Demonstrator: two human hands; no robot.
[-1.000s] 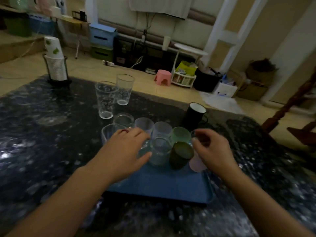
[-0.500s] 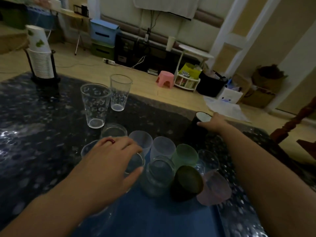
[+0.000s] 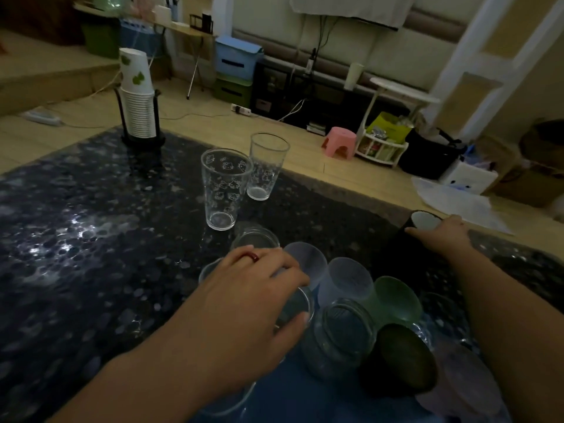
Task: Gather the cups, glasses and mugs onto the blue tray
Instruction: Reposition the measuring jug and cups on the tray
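Note:
The blue tray [image 3: 287, 401] lies at the near edge and carries several cups: pale frosted ones [image 3: 348, 282], a green one [image 3: 396, 297], a dark olive one [image 3: 406, 361], a pink one [image 3: 467, 380] and clear glasses [image 3: 341, 334]. My left hand [image 3: 247, 303] rests over a clear glass on the tray, fingers curled round its rim. My right hand [image 3: 439, 233] reaches out to the black mug [image 3: 422, 221] with a white inside and grips its rim. Two tall printed glasses [image 3: 224, 187] [image 3: 265, 164] stand on the table beyond the tray.
The dark speckled table [image 3: 91, 239] holds a black rack with stacked white paper cups [image 3: 139, 99] at the far left. On the floor beyond are a pink stool [image 3: 340, 141], storage boxes and a small white shelf.
My right hand left the cups on the tray, reached to the far right and closed on the black mug. My left hand stayed over the clear glass. The view moved closer.

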